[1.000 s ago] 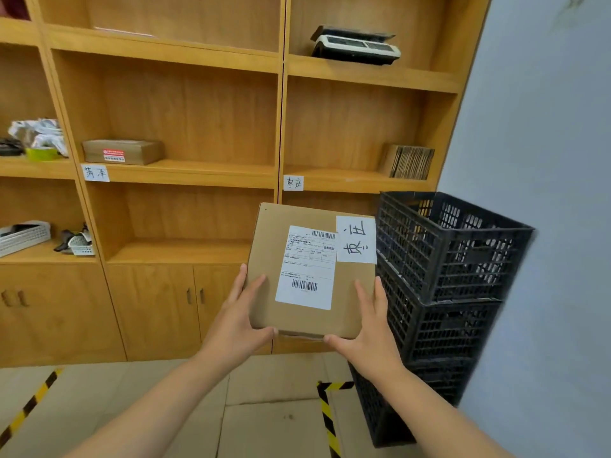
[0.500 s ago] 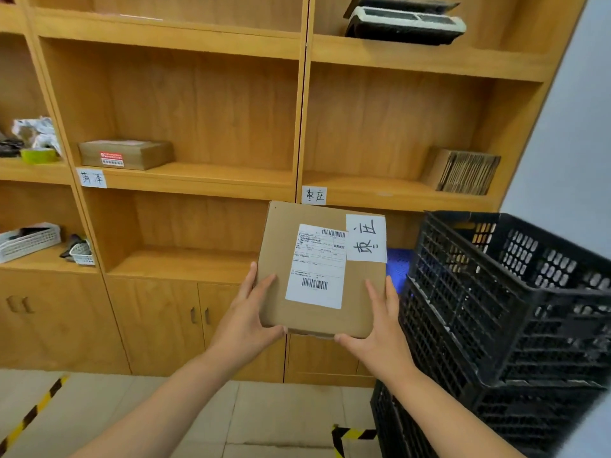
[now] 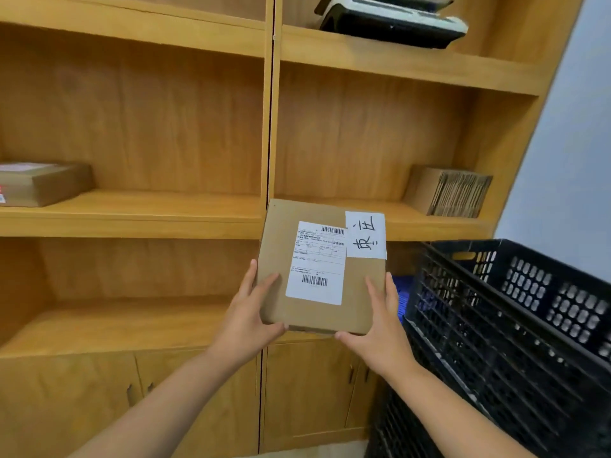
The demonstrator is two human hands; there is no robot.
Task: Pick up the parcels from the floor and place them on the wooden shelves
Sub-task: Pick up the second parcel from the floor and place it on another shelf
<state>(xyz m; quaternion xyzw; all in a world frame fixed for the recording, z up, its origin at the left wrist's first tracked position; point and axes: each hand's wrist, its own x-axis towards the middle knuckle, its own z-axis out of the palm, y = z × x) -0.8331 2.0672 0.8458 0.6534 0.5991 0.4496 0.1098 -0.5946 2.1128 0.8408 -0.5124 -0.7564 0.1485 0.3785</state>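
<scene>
Fingers [image 3: 263,285] of the left hand [image 3: 246,320] lie spread over the lower left face of the cardboard parcel [image 3: 355,299], with the thumb curled under its bottom left corner. Across from them, the right hand [image 3: 380,328] presses flat against the parcel's lower right edge, thumb tucked beneath the bottom edge, so both hands are clasped on the parcel and carry it between them. Held up in the air with its broad face toward the camera, the parcel is in front of the wooden shelves [image 3: 165,219], at the upright divider between two bays and level with a middle shelf board. A white shipping label [image 3: 317,262] with barcodes covers the middle of its face, and a white handwritten note [image 3: 365,234] sits at the top right corner, touching the label. Both forearms reach up from the bottom of the view. On the shelf to the left lies another flat brown box [image 3: 43,185]. A stack of folded cardboard [image 3: 453,191] stands on the right-hand shelf, and a dark device [image 3: 393,19] rests on the shelf above. Black plastic crates [image 3: 515,325] stand just right of the parcel, beside a pale wall [image 3: 568,127].
</scene>
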